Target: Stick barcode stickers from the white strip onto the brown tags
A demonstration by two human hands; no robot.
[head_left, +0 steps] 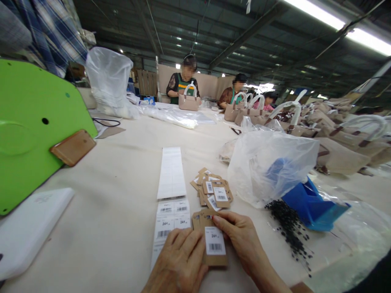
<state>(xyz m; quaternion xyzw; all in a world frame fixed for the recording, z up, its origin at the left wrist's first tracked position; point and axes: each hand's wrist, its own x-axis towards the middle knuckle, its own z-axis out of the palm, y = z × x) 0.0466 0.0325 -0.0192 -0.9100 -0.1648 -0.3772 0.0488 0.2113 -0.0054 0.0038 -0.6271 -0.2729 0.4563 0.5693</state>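
A brown card tag [216,259] with a white price label lies at the front centre, on top of other tags. My right hand [244,236] pinches its upper right edge between thumb and fingers. My left hand [180,260] rests at the tag's left side, fingers close together, partly over a sheet of price labels [165,224]; whether anything is under its fingertips is hidden. Above the sheet lies a blank white strip [171,173]. A loose pile of labelled brown tags [220,194] sits just beyond my right hand.
Right: a clear plastic bag [253,162], blue holder [314,207], black strings [287,228] and beige handbags [345,150]. Left: a green board [33,122], phone [73,147] and white object [33,232]. Across the table, a person [183,83] handles a handbag [188,101]; others work nearby.
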